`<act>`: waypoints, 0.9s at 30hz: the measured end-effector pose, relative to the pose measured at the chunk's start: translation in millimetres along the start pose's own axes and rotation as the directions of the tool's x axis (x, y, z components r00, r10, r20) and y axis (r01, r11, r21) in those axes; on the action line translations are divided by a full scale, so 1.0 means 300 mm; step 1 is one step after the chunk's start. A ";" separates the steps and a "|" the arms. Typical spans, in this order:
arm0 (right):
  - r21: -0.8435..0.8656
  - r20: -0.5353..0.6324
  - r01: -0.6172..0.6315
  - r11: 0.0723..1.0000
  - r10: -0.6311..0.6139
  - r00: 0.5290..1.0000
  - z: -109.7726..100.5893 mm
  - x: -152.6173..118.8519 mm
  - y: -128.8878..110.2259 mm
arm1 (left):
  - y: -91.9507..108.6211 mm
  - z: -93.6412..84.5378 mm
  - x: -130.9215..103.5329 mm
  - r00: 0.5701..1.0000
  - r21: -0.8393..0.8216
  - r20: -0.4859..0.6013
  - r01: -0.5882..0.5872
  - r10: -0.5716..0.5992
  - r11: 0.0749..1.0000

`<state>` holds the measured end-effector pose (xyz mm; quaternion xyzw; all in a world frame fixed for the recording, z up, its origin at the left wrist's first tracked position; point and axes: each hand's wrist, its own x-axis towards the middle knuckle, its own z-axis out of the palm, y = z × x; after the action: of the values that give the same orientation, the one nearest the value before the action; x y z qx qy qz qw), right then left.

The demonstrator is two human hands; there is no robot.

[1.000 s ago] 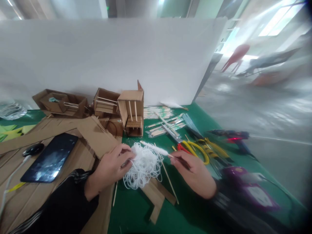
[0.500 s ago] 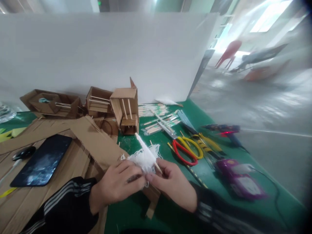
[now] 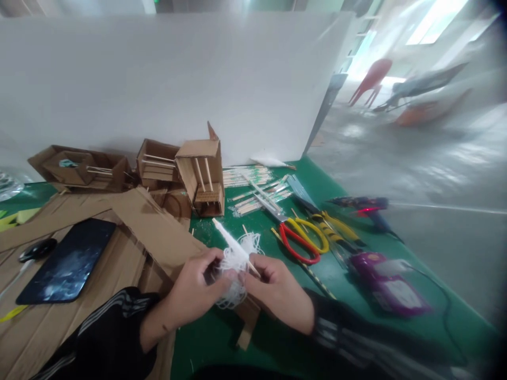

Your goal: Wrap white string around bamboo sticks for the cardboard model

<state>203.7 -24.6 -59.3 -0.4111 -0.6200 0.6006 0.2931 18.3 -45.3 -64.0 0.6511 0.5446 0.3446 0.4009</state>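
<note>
White string (image 3: 233, 291) hangs in a loose tangle between my two hands. A thin wooden stick (image 3: 231, 240), wrapped in the same white string along most of its length, slants up and to the left with its bare tip showing. My right hand (image 3: 279, 287) pinches the stick near its lower end. My left hand (image 3: 198, 282) is closed on the tangle, thumb pressed on the strands; some fingertips are hidden behind it. Red-and-yellow-handled scissors (image 3: 299, 243) lie just beyond my right hand.
Cardboard boxes with sticks (image 3: 202, 177) stand along the white partition (image 3: 166, 79). A phone (image 3: 67, 261) lies on cardboard sheets at left. Packaged sticks (image 3: 261, 198), pliers (image 3: 340, 229), a glue gun (image 3: 366, 206) and a purple corded device (image 3: 386, 285) occupy the green table's right side.
My left hand has turned, and its thumb now lies over the string. The tangle hangs lower between the hands. The wrapped stick has tipped further left, still in my right hand.
</note>
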 end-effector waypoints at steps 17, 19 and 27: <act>0.190 0.020 -0.083 0.978 0.081 0.997 -0.024 -0.001 -0.013 | -0.035 -0.026 -0.008 0.983 0.027 -0.183 0.001 0.004 1.000; 0.248 0.037 -0.079 0.966 0.072 0.997 -0.028 -0.001 -0.020 | -0.042 -0.020 -0.008 0.985 0.037 -0.170 -0.013 0.019 0.999; 0.165 0.092 -0.048 0.985 0.033 0.995 -0.026 0.005 -0.025 | -0.016 0.004 -0.006 0.990 0.134 -0.081 -0.108 0.120 0.985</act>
<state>208.5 -19.1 -51.2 -0.3703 -0.5714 0.6740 0.2865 17.0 -46.8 -68.7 0.6900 0.5449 0.3594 0.3128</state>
